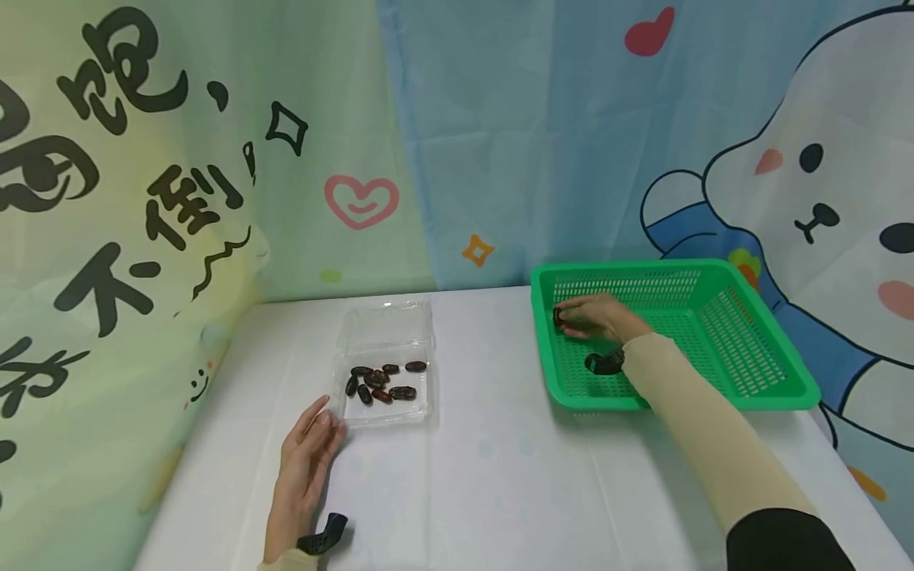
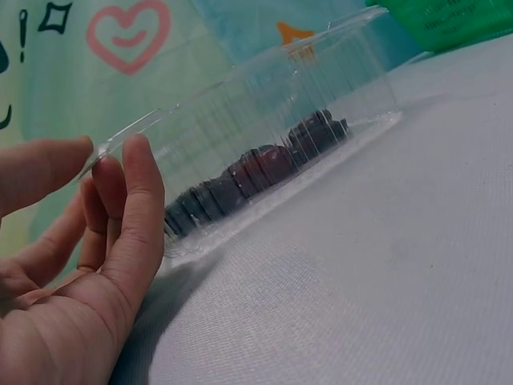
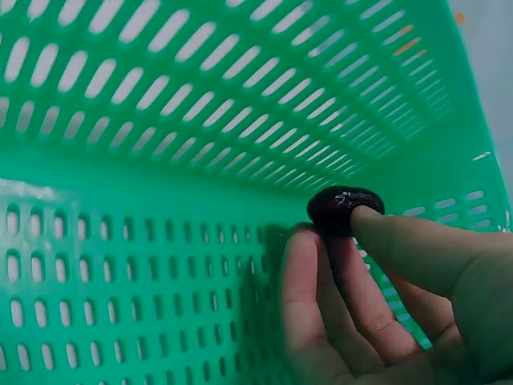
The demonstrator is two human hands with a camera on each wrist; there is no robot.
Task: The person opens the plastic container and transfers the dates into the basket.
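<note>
A dark brown date point(image 3: 343, 210) is in the right hand point(image 1: 600, 316). The thumb and fingers pinch it inside a green basket point(image 1: 607, 271), near the left wall. The basket has lots of little holes. The left hand point(image 1: 305, 460) is at the near left corner of a clear box point(image 1: 385, 417), and its thumb and fingers pinch the edge. More dates point(image 1: 403, 392) lie in the box, with the lid point(image 1: 389, 323) folded back. Box and basket sit well apart on a white desk point(image 1: 500, 476). Behind hangs a bright sheet point(image 1: 471, 159) with hearts.
</note>
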